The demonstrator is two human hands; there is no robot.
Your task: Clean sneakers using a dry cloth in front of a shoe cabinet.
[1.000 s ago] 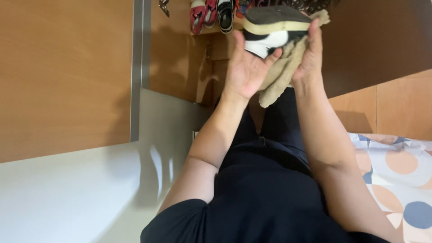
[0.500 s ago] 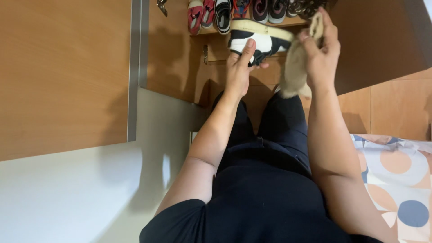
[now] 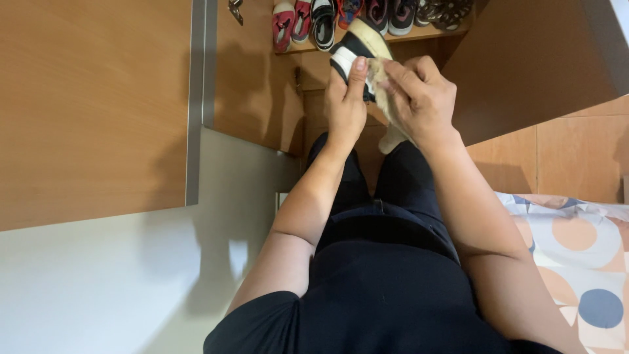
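Clamped around the black-and-white shoe [image 3: 354, 56], my left hand [image 3: 346, 105] has its grip closed on the side of the upper, thumb pressed flat along the white panel, holding it out in front of me above my knees. My right hand [image 3: 422, 98] is closed too, its grip bunched on a beige cloth [image 3: 386, 92] that I press against the shoe where the two hands meet; a loose tail of the cloth hangs down below my wrist toward my dark trousers [image 3: 393, 190]. Judging from this, I am in the wiping step, working the cloth over the shoe's side near the pale sole. The next move, as I read it, calls for keeping the left grip firm so the shoe does not twist, and turning it to bring an unwiped face toward the cloth. At my right a patterned sheet [image 3: 576, 262] with coloured circles lies beside me; at my left are a pale wall and a wooden cabinet door [image 3: 92, 105]. Beyond my hands, a wooden shelf [image 3: 380, 38] carries a row of small shoes [image 3: 367, 13], well apart from the one I hold.
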